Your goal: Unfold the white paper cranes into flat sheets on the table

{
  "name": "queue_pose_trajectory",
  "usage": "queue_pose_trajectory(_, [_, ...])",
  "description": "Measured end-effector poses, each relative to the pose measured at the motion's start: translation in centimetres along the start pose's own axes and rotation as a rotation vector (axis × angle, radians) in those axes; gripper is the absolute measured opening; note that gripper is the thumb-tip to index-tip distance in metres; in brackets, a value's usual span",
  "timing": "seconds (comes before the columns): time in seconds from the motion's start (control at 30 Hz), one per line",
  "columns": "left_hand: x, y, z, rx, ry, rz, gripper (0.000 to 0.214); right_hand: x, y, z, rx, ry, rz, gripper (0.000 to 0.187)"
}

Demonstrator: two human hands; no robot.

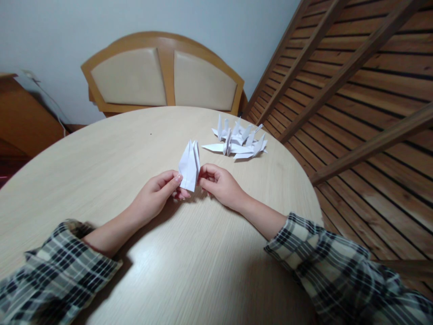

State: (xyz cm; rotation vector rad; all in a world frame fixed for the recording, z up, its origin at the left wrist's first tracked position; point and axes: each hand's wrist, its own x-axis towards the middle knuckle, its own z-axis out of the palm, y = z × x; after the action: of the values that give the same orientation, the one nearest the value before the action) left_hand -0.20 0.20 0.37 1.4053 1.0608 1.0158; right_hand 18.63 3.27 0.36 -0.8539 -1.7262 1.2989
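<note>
A folded piece of white paper [189, 168], with narrow points at its top, is held up above the table. My left hand [158, 192] pinches its lower left part, thumb in front and fingers behind. At its right edge is my right hand [219, 184], its thumb and forefinger closed together on the paper's side; the fingertips are partly hidden. Just beyond my right hand, several white paper cranes [237, 139] stand in a cluster on the table.
The round light-wood table [111, 153] fills most of the lower view. Behind it stands a wooden headboard [167, 72] with cream panels, against a pale wall. A slatted wooden screen [355, 90] rises along the right. A brown cabinet [23, 117] is at the far left.
</note>
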Motion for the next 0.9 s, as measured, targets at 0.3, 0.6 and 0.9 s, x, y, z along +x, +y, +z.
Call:
queue_pose_trajectory(0.3, [0.03,0.21,0.04,0.021,0.0,-0.003,0.029,-0.02,-0.08,0.05,-0.005,0.005,0.024,0.006])
queue_pose_trajectory(0.6, [0.07,-0.22,0.11,-0.088,0.043,0.021,0.025,0.04,0.29,0.04,0.033,0.004,0.008,0.006])
queue_pose_trajectory(0.9, [-0.05,0.08,0.19,-0.071,0.009,0.053,0.02,0.02,0.32,0.08,0.048,0.015,0.007,0.009])
